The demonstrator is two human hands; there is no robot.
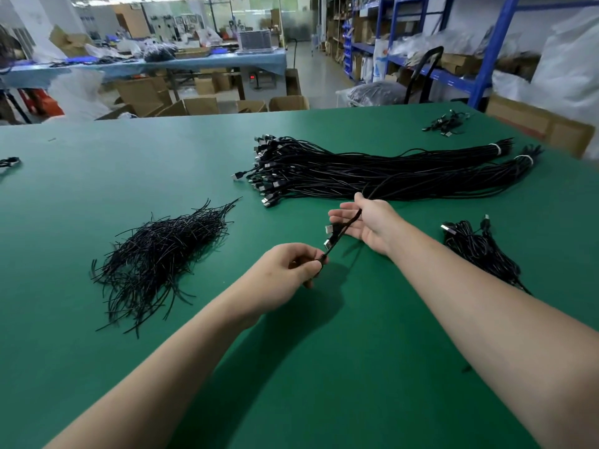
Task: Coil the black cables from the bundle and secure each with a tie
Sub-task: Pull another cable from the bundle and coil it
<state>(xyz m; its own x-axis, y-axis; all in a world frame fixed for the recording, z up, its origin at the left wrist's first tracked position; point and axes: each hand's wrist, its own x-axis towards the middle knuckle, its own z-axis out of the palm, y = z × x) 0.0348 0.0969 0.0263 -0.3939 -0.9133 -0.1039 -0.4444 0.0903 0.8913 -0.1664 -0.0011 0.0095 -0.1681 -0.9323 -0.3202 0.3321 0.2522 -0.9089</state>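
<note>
- Above the middle of the green worktop [97,163], one black cable [340,236] is held stretched between both hands, just in front of the bundle [405,171] from which it leads.
- The cable's long axis is set on a diagonal. It runs from the bundle at the far right, down across the right hand, to the left hand nearer the body.
- The left hand [288,265] is closed in a pinch on the cable's near stretch, with the fingers curled and the wrist turned inward.
- The right hand [369,222] is spread, with the palm turned leftward and the fingers straight. The cable is laid across the palm below the raised thumb and is not gripped.
- The right hand is nearer the bundle, so drawing the cable free is judged to fall to it, with the left hand as the anchor for coiling.
- The pile of ties [162,251] is found well apart on the left-hand side, and a heap of coiled cables [479,247] is seen to the right.
</note>
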